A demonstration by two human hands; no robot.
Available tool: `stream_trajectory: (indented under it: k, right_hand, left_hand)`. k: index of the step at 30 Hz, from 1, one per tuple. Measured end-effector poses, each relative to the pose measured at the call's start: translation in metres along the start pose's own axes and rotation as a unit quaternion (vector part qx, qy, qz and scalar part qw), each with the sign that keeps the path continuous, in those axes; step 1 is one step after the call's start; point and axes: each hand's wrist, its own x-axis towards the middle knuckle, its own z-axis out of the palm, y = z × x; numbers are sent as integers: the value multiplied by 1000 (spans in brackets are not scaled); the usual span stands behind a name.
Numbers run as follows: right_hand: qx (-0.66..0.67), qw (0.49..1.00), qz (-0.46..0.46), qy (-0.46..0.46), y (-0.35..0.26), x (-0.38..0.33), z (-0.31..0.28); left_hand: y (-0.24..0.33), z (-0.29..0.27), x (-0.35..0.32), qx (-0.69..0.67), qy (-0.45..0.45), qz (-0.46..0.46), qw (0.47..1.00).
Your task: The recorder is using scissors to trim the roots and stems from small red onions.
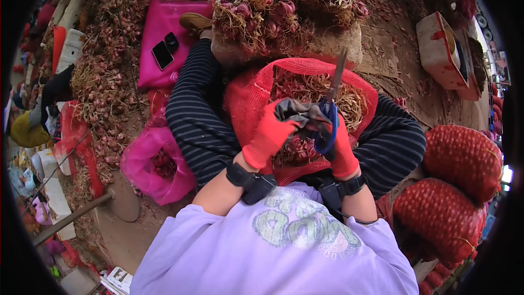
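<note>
My right hand (339, 145), in a red glove with dark grey palm and fingers, is closed round scissors (328, 104). Their blue handles sit in the hand, and the blades point up and away from me. Close beside it, my left hand (277, 128) wears a matching glove. Its fingers are curled in toward the right hand; whatever they pinch is hidden. Both hands are over a red mesh sack (248, 104), held wide at the mouth between my legs. Inside it lie red-purple onion bulbs (297, 150) and dry stalks and root trimmings (352, 104).
A pale block (341, 46) ahead bears a heap of untrimmed onions (273, 8). To the left are a pink sheet (158, 74) with a phone (162, 55), a pink bag (136, 161) and spread onions (103, 76). Full red sacks (436, 218) and a white box (436, 49) stand right.
</note>
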Motion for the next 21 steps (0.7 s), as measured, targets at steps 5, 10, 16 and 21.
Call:
stream_trajectory:
  k: [5,10,16,21]
  right_hand:
    - [169,986,1,-1,0,-3,0]
    - [103,992,-63,18,-15,1,-5]
    - [34,982,-155,98,-4,6,-2]
    - [-228,944,-222,91,7,-6,16]
  left_hand:
    - [-17,2,4,-417,13,-151,896]
    - [-34,-4,6,-280,59,-120,950]
    - [-22,10,-13,-151,-18,-109,982]
    - [-25,13,-11,-253,3,-158,954]
